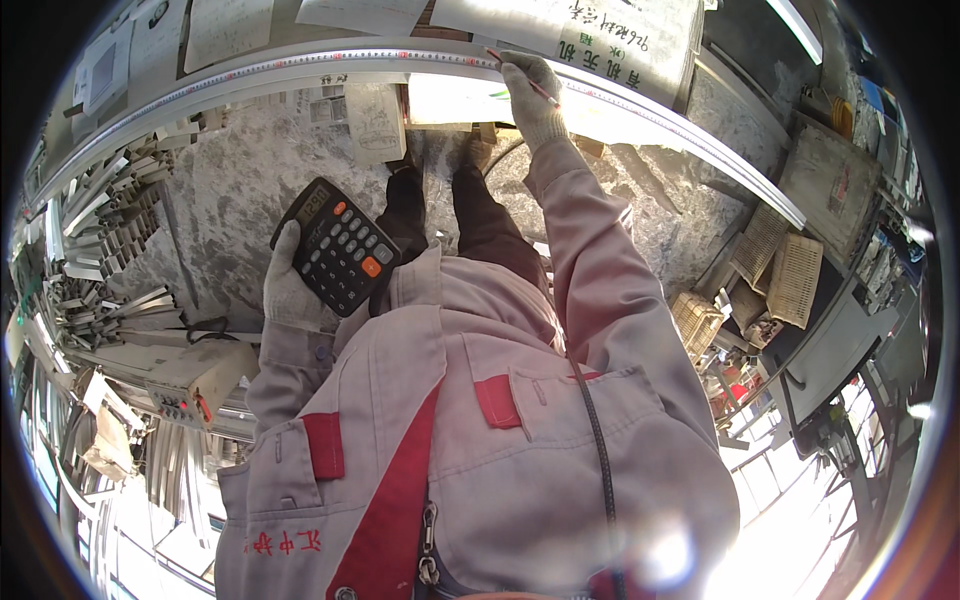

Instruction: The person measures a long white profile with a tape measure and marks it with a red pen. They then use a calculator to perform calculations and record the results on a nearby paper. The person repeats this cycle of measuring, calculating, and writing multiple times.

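Long silvery metal bar [760, 186] ran across the top, white measuring tape [405, 55] along it. Chunky black orange-keyed plastic calculator [335, 245] sat left of centre, gripped by the pale-gloved left hand [287, 285]; up top, the similarly gloved right hand [535, 95] pinched a thin reddish pen [543, 94].

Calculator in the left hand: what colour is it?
The calculator is black, with some orange keys; the head view shows it best.

Calculator [335, 247]: black, couple orange keys, digits showing, kinda tilted. Pen [543, 95]: thin, slanted. Tape [400, 55]: white, stretched out long.
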A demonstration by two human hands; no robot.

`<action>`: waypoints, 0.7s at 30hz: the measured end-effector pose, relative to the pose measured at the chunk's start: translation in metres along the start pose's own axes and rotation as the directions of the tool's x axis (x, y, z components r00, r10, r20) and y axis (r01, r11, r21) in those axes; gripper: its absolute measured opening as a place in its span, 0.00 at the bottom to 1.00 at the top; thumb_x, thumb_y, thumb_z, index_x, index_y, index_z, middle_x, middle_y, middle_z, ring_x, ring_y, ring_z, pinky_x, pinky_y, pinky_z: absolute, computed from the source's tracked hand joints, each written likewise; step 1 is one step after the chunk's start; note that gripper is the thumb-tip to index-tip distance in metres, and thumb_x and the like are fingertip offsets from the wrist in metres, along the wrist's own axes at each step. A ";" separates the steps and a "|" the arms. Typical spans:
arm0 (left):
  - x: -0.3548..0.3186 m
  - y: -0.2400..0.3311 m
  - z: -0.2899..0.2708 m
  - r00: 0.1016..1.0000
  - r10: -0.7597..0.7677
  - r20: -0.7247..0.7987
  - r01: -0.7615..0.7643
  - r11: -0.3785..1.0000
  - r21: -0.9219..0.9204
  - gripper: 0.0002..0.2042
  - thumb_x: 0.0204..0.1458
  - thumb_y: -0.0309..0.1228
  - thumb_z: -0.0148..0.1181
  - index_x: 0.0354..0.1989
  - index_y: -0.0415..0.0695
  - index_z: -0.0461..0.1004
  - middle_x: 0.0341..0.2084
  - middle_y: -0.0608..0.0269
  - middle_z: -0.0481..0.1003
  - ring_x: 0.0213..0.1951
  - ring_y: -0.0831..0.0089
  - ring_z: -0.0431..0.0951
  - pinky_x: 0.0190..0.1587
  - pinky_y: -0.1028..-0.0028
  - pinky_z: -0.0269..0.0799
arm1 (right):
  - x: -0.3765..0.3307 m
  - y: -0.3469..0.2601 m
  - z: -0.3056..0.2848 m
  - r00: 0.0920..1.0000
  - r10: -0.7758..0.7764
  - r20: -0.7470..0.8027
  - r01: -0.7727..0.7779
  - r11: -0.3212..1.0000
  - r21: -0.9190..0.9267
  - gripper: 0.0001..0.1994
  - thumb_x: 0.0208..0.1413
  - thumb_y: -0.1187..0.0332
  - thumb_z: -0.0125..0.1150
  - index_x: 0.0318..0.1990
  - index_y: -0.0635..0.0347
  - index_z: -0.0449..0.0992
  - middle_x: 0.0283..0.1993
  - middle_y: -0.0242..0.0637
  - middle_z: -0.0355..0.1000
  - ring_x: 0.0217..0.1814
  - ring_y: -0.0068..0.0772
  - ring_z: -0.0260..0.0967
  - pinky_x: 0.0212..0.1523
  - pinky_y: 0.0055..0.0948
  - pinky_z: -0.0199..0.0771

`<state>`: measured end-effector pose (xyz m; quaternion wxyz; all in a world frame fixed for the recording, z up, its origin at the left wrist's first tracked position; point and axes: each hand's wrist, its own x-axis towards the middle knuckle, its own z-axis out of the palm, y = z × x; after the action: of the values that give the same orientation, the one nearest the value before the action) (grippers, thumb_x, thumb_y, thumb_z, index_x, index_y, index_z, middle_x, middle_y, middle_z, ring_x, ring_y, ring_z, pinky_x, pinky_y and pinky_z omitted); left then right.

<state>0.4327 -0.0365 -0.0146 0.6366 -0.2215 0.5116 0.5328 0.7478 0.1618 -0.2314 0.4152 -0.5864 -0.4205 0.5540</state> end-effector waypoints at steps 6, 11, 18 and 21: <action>0.004 -0.001 -0.005 1.000 0.001 -0.015 0.000 0.999 0.042 0.17 0.68 0.37 0.63 0.59 0.40 0.79 0.50 0.49 0.85 0.48 0.56 0.88 0.51 0.54 0.88 | 0.000 -0.003 0.000 1.000 0.008 -0.004 -0.008 0.999 0.035 0.10 0.70 0.73 0.61 0.54 0.67 0.80 0.53 0.45 0.81 0.57 0.36 0.80 0.65 0.35 0.77; 0.007 -0.004 -0.010 0.999 0.022 -0.044 -0.018 0.997 0.081 0.17 0.68 0.37 0.63 0.59 0.40 0.79 0.48 0.50 0.85 0.46 0.58 0.88 0.49 0.57 0.88 | -0.003 -0.015 -0.002 1.000 0.000 0.018 -0.001 0.995 0.103 0.10 0.70 0.73 0.61 0.54 0.68 0.80 0.53 0.46 0.81 0.57 0.36 0.80 0.66 0.35 0.78; 0.009 -0.006 -0.012 0.999 0.032 -0.017 -0.030 0.993 0.115 0.16 0.68 0.35 0.63 0.59 0.40 0.79 0.47 0.51 0.85 0.45 0.60 0.89 0.48 0.60 0.89 | -0.004 -0.020 0.000 0.999 0.023 0.031 -0.026 0.992 0.120 0.10 0.70 0.72 0.61 0.55 0.65 0.80 0.53 0.43 0.82 0.57 0.34 0.80 0.63 0.32 0.78; 0.008 -0.008 -0.013 0.999 0.041 -0.024 -0.037 0.992 0.120 0.16 0.68 0.34 0.64 0.59 0.40 0.78 0.47 0.52 0.85 0.45 0.60 0.89 0.47 0.60 0.89 | -0.008 -0.014 0.004 0.996 -0.076 0.054 0.071 0.993 0.092 0.10 0.70 0.72 0.62 0.54 0.64 0.81 0.52 0.41 0.82 0.55 0.32 0.80 0.61 0.31 0.79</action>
<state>0.4335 -0.0467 -0.0288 0.6314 -0.1799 0.5552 0.5105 0.7434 0.1589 -0.2159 0.4493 -0.5349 -0.4282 0.5733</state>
